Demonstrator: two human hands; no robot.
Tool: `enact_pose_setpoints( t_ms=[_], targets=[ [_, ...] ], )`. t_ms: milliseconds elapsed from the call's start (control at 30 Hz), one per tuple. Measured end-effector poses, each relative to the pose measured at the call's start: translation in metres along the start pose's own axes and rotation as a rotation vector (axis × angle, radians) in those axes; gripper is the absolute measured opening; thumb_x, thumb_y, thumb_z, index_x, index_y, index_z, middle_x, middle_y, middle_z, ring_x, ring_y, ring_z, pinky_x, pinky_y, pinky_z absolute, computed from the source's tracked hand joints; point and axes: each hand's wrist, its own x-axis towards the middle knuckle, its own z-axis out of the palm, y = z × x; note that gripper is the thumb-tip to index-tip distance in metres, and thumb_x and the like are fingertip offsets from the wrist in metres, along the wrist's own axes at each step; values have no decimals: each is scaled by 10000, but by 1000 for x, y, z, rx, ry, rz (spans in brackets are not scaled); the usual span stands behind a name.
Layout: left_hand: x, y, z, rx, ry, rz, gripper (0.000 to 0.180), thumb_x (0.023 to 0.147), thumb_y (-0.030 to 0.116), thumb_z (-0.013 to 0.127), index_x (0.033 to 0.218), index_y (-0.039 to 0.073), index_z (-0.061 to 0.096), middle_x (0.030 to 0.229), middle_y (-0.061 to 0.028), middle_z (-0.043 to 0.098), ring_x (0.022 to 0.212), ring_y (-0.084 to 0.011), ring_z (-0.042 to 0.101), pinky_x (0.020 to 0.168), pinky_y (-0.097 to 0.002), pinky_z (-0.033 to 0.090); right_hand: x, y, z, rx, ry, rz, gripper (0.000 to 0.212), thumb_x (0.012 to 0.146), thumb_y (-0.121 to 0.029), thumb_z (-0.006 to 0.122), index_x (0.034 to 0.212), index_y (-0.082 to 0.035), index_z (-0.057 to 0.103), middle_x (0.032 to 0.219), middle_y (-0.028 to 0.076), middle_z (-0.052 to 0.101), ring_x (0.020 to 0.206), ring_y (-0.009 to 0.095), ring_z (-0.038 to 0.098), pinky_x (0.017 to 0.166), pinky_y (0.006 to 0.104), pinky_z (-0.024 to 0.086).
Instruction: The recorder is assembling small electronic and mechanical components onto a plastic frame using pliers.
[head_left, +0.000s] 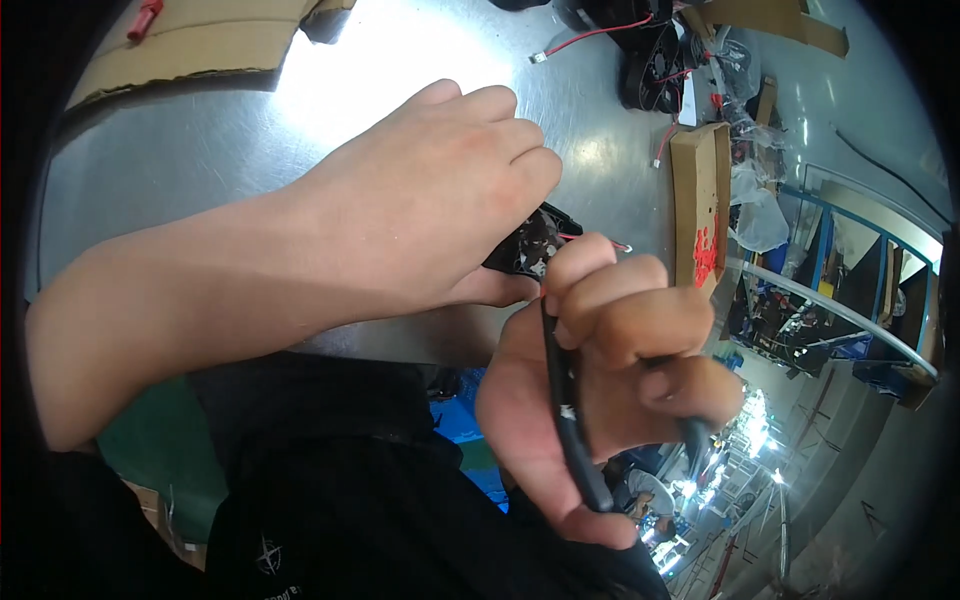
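Steel bench (180,150): glaring under the light, with a cardboard sheet (200,45) at upper left and black fans (655,75) beyond a cardboard box (684,200) holding red bits (706,245).
Left hand (470,150): fingers curled, knuckles up, pinching a black fan-like part (535,240) against the thumb.
Right hand (622,395): fingers wrapped around a black-handled tool (570,435), its handles spread; the working end is hidden.
Slip risk: the tool could skid into the left thumb, because both hands crowd together.
Lead risk: the thin lead (618,246) could get nipped or tugged, since it pokes out beside the right fingers.
Black part: dark, mottled with pale and brownish patches, mostly covered; whether it touches the bench, I cannot tell.
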Motion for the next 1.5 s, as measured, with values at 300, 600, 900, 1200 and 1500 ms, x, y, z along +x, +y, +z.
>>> enact_pose_setpoints(
  t_ms=[300,600,900,1200,1500],
  targets=[
    [1,-3,-2,17,3,40,522,743,407,855,1022,41,609,1016,-100,638,1029,-285,595,913,-401,482,-14,-2,0,-59,-52,-68,717,879,-745,633,1058,-80,434,908,130,509,709,239,501,671,400,438],
    [7,2,-7,-35,-50,17,544,697,404,885,978,54,575,968,-114,576,943,-316,544,843,-431,455,28,-37,-42,58,71,74,719,904,-737,604,1176,-89,453,890,72,437,698,183,456,640,352,378],
    [13,3,-8,20,-67,8,530,687,359,894,991,59,580,965,-104,568,932,-308,546,824,-421,465,26,-6,-39,284,20,186,823,879,-845,507,1179,-81,444,905,90,444,691,183,443,626,356,379],
    [10,-5,-41,-788,-16,-286,615,723,218,937,1210,51,600,1104,-50,654,1030,-171,635,930,-319,510,109,-15,-64,-565,-427,625,356,804,-88,816,1085,-68,598,888,18,603,741,80,553,654,237,433],
    [17,-11,-46,-1563,-146,-406,896,852,666,744,1434,60,433,1168,-166,659,1072,-277,688,973,-414,562,87,7,-81,-345,-489,345,509,776,-52,774,1260,-46,615,843,43,572,727,135,541,648,275,425]
  ],
)
